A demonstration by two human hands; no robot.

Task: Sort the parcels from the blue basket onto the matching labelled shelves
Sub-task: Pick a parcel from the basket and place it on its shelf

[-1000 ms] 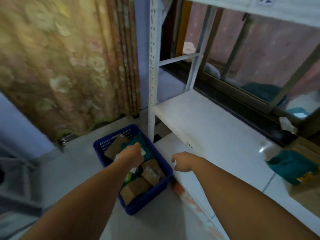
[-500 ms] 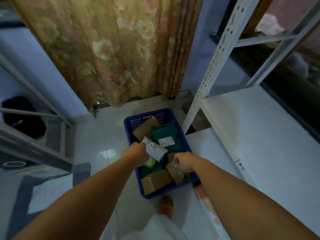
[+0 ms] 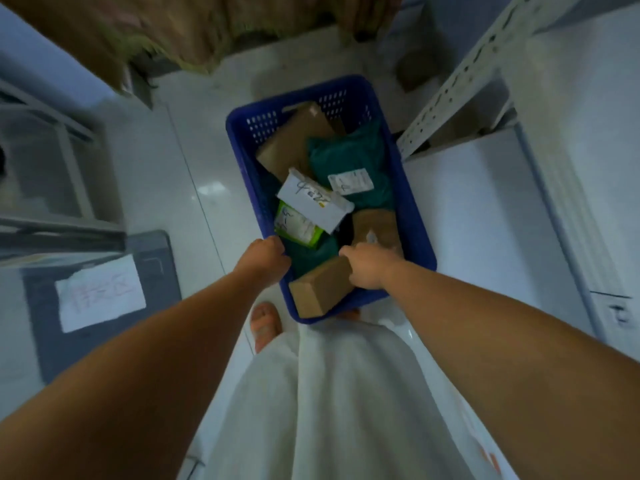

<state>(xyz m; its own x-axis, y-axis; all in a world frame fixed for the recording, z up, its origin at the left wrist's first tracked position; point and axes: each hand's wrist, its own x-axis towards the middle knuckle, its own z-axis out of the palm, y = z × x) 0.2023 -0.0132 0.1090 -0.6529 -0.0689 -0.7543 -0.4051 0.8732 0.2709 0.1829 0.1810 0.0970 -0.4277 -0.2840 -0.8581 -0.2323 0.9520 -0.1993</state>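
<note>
The blue basket (image 3: 242,157) stands on the floor just ahead of my feet. It holds several parcels: brown boxes, a teal bag (image 3: 349,157) with a white label, a white parcel (image 3: 313,200) with handwriting, and a green-and-white packet (image 3: 298,226). My left hand (image 3: 265,259) hangs with curled fingers over the basket's left rim, and nothing shows in it. My right hand (image 3: 367,270) grips the far end of the nearest brown box (image 3: 318,291), which lies in the near corner of the basket.
A white metal shelf unit rises at the right, with its perforated post (image 3: 450,84) beside the basket and a low shelf board (image 3: 485,220). At the left lies a grey mat (image 3: 45,341) bearing a handwritten paper (image 3: 100,292). A curtain (image 3: 166,29) hangs behind.
My view tipped down onto the basket. The white parcel my left hand held half a second ago now lies in the basket. My right hand came down onto the near brown box.
</note>
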